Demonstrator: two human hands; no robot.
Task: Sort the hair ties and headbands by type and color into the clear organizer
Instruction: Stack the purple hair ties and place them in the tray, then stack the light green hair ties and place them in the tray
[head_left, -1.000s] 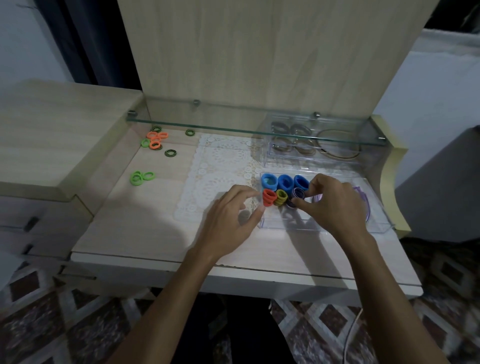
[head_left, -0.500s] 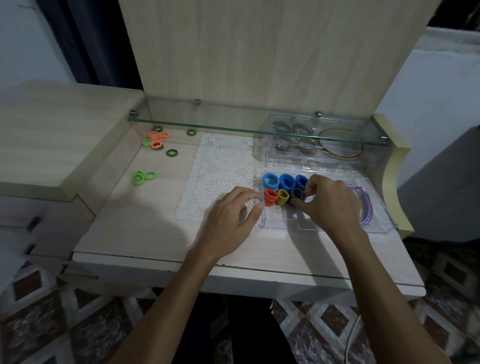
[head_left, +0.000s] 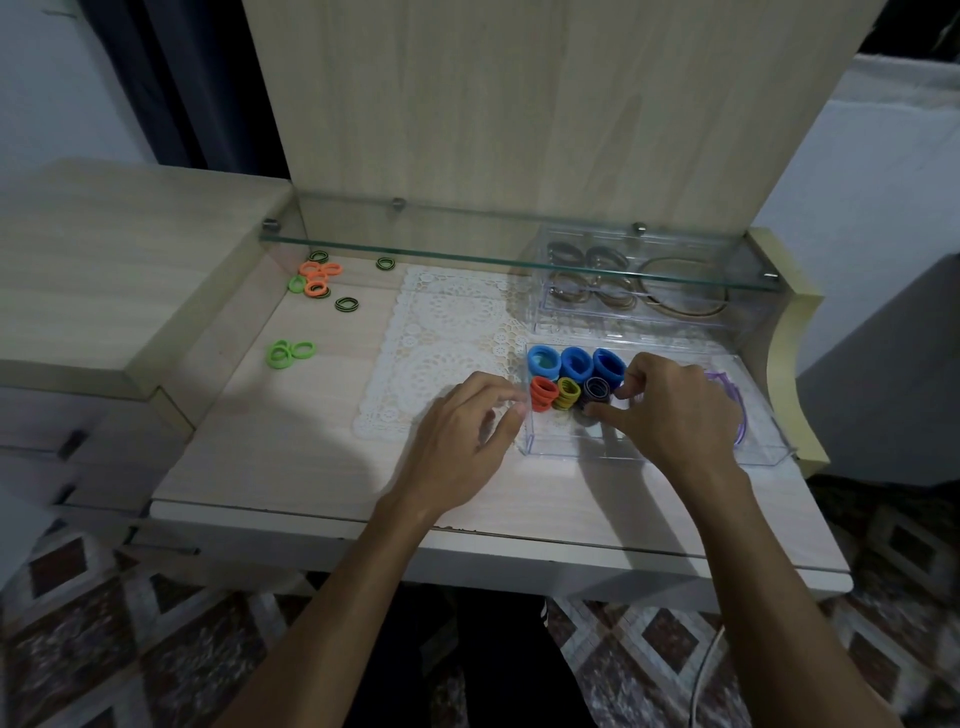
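A clear organizer (head_left: 561, 447) sits at the right of the desk. Inside stand three blue hair ties (head_left: 574, 362) in a back row, with orange ties (head_left: 543, 393), yellow-green ties (head_left: 566, 393) and dark purple ties (head_left: 595, 392) in front. My right hand (head_left: 670, 410) reaches into the organizer, thumb and fingers pinching the dark purple ties. My left hand (head_left: 467, 431) rests against the organizer's left wall, fingers loosely curled. A purple headband (head_left: 737, 410) lies at the organizer's right, partly hidden by my right hand.
Loose orange ties (head_left: 317, 278), green ties (head_left: 285, 352) and dark striped ties (head_left: 347, 304) lie at the desk's left. A white lace mat (head_left: 447, 332) covers the middle. A second clear box (head_left: 649, 296) with brown bands sits under a glass shelf (head_left: 467, 249).
My right hand has shifted a little deeper into the organizer around the dark purple ties. The left hand has stayed at the organizer's left wall.
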